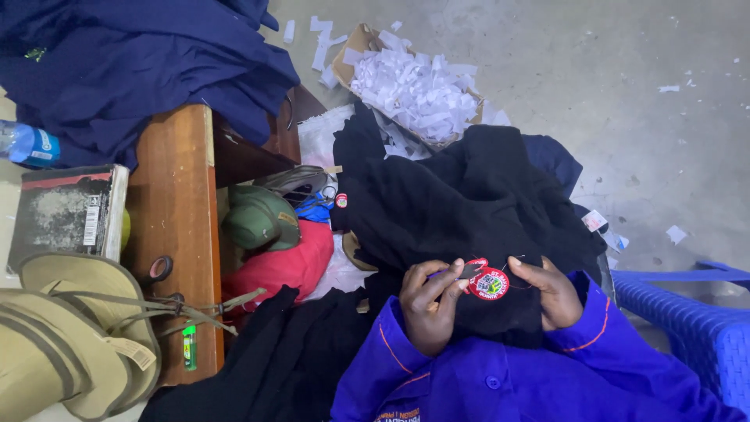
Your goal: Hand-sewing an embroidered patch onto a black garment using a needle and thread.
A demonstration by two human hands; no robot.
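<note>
A black garment lies heaped over my lap, and a round red embroidered badge sits on its near edge. My left hand is closed, its fingertips pinching at the badge's left rim together with a small dark thing I cannot make out. To the right of the badge, my right hand grips the black cloth, with the thumb lying next to the badge. Both wrists are in bright blue sleeves with orange piping.
To the left stands a wooden table with a worn book, khaki hats, a tape roll, a water bottle and navy cloth. A cardboard box of white paper scraps, a green cap, a blue plastic chair.
</note>
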